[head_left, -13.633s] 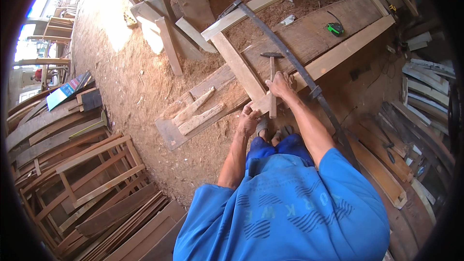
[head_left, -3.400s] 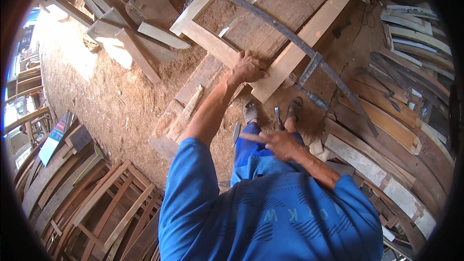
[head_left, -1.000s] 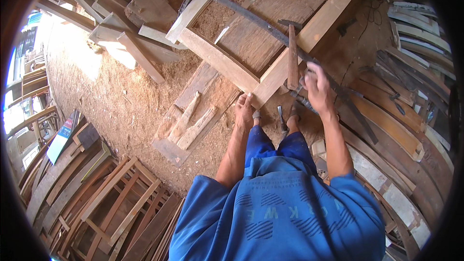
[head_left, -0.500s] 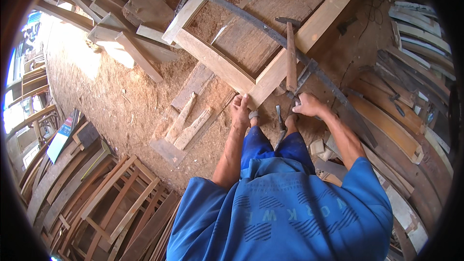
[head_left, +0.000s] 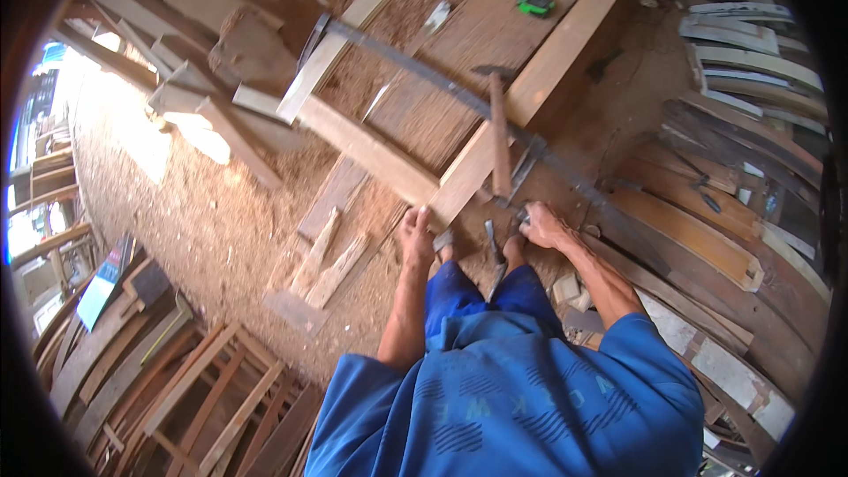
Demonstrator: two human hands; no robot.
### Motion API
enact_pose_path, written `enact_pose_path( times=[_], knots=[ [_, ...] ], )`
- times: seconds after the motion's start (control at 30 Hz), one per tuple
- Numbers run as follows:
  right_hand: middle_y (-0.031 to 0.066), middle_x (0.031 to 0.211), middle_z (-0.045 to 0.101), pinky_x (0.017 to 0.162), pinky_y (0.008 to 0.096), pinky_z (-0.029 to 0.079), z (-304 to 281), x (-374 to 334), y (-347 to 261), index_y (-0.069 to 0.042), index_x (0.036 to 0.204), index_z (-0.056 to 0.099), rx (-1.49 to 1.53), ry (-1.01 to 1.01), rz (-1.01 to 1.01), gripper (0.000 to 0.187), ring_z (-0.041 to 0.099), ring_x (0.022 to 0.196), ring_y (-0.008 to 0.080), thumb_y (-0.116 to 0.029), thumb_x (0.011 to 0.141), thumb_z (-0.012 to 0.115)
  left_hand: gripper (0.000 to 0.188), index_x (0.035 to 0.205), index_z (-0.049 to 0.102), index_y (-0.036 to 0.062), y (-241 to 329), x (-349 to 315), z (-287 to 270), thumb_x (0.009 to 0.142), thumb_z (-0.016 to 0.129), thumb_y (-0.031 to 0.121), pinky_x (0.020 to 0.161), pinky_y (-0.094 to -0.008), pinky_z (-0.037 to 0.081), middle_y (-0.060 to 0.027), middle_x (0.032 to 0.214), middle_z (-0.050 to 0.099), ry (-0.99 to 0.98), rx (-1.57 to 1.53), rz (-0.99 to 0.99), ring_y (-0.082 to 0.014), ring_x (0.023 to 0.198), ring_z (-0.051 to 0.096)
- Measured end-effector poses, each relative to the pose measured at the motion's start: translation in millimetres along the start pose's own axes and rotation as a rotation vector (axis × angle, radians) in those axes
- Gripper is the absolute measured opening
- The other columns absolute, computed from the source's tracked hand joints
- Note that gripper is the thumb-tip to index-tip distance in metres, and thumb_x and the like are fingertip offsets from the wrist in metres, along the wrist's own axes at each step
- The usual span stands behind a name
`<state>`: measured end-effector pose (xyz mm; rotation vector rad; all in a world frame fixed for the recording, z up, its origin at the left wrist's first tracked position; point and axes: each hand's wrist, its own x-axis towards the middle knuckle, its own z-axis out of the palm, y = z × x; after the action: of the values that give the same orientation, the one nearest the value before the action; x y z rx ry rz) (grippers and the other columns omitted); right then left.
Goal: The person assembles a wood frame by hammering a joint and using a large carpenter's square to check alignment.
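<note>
A wooden frame (head_left: 371, 152) of pale planks lies in front of me. My left hand (head_left: 415, 234) has its fingers closed on the frame's near corner, with the thumb on top. A long dark bar clamp (head_left: 415, 71) spans the frame, its far jaw beyond the outer rail. My right hand (head_left: 543, 227) is closed around the clamp's near screw end, whose handle is mostly hidden by the fingers. Just beyond that hand, a hammer (head_left: 500, 137) with a wooden handle rests across the near rail and the clamp. Another hand tool (head_left: 495, 247) with a metal end lies between my feet.
A green tape measure (head_left: 534, 4) sits on a wide board (head_left: 442, 79) under the frame. Offcuts (head_left: 331, 261) and shavings cover the floor on the left. Stacked planks (head_left: 680, 230) line the right side, and slatted frames (head_left: 216, 389) lean at lower left.
The whole view has shifted, so the frame, clamp and tools appear lower and further left. Both hands keep their places at the frame corner and the clamp's screw end.
</note>
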<state>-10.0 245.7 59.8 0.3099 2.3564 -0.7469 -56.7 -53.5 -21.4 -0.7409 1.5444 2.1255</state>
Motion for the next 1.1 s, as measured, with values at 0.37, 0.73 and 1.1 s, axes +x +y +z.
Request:
enact_pose_path(
  times=[0.37,0.73,1.1],
  knots=[
    [0.0254,0.104,0.065,0.088,0.0556,0.049,15,-33,-10,-0.007,0.124,0.046,-0.173,0.23,0.057,0.053,0.063,0.1,0.0457,-0.037,0.086,0.068,0.02,0.102,0.062,0.0052,14,-7,13,0.096,0.066,0.024,0.077,-0.0372,0.056,-0.0056,0.094,0.065,-0.052,-0.162,-0.041,-0.0192,0.085,0.064],
    [0.0272,0.089,0.068,0.077,0.0484,0.053,-20,0,19,0.003,0.098,0.065,0.035,-0.215,-0.032,0.039,0.068,0.086,0.0416,-0.025,0.071,0.073,0.019,0.101,0.061,0.0055,16,-3,17,0.097,0.063,0.024,0.078,-0.0407,0.057,-0.0051,0.093,0.064,-0.092,-0.118,-0.06,-0.0195,0.088,0.063],
    [0.0285,0.095,0.068,0.078,0.0546,0.053,0,-28,-2,0.001,0.106,0.059,-0.043,0.122,0.098,0.031,0.065,0.093,0.049,-0.015,0.081,0.064,0.03,0.109,0.059,0.004,16,-4,10,0.097,0.06,0.032,0.083,-0.0452,0.053,-0.0103,0.104,0.062,-0.1,-0.037,-0.094,-0.0252,0.097,0.06]
  ],
)
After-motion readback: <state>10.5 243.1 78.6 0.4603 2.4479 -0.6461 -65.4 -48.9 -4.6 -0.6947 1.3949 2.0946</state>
